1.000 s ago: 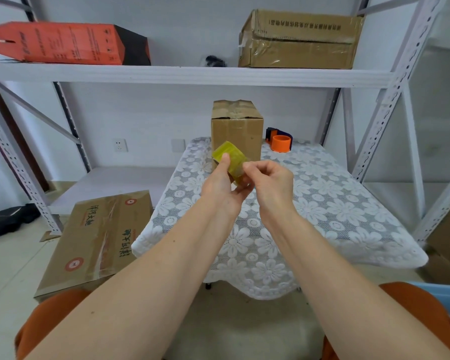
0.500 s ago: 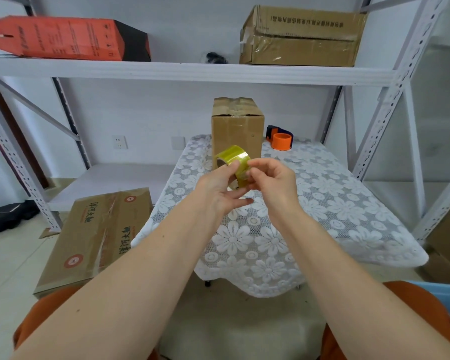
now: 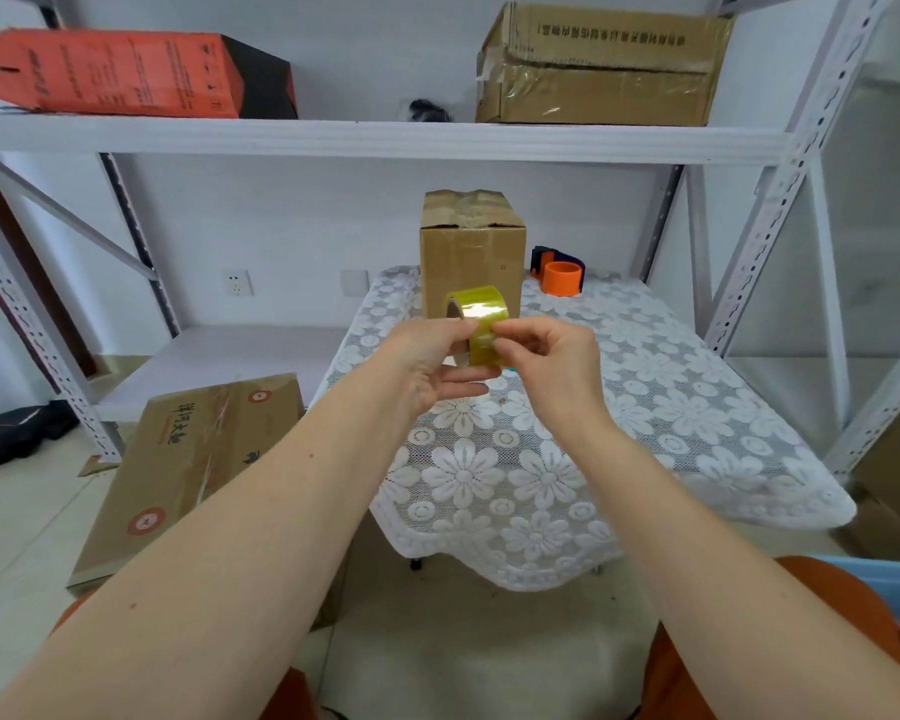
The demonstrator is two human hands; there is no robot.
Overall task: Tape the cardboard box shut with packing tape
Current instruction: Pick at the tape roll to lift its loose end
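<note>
A small brown cardboard box stands upright at the far end of the table, its top flaps folded down and crumpled. In front of it, held in the air, is a yellowish roll of packing tape. My left hand grips the roll from the left and below. My right hand pinches the roll's outer surface with thumb and forefinger. Both hands are well short of the box.
The table wears a white lace flower cloth. An orange and blue tape dispenser sits right of the box. A large flat carton leans at the left. Metal shelving overhead carries a red box and a brown carton.
The tape roll has turned in my hands, its broad shiny face now toward me. My right fingers shifted onto its outer surface. Both hands stayed in about the same place.
</note>
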